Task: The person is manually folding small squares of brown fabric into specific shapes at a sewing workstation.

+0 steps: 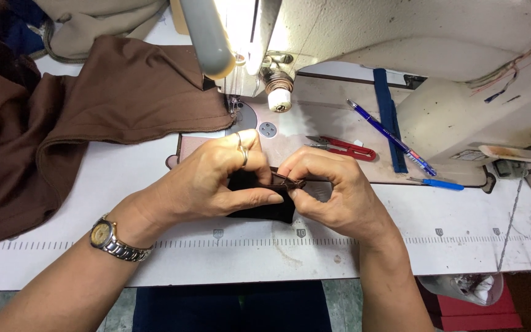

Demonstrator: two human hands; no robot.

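A: Obs. 1 — the small dark brown fabric piece (265, 206) sits at table centre, just in front of the sewing machine's bed. Mostly covered: only its lower edge and a thin folded strip at the top show between the hands.

B: Hands?

A: Left hand (213, 181) curled over the piece, thumb lying flat along its front, fingers closed on it; ring on one finger, wristwatch (107, 238) at the wrist. Right hand (333, 193) pinches the folded strip between thumb and fingertips, touching the left-hand fingers. What the fold looks like inside the pinch — cannot tell.

B: Anything else obscured?

A: Needle area is washed out by the lamp glare; the machine head (401, 31) is cut off at the top. The large brown cloth (62, 117) runs off the left edge, its far end out of view.

B: Edges, open room?

A: Near table edge (265, 276) runs just below the wrists, a printed ruler strip along it. Bare white table left of the left forearm and right of the right one. Behind the right hand: red thread snips (345, 147), a blue pen (391, 137), a dark blue strip (389, 120), a small blue tool (440, 183) — near, not touching the hand.
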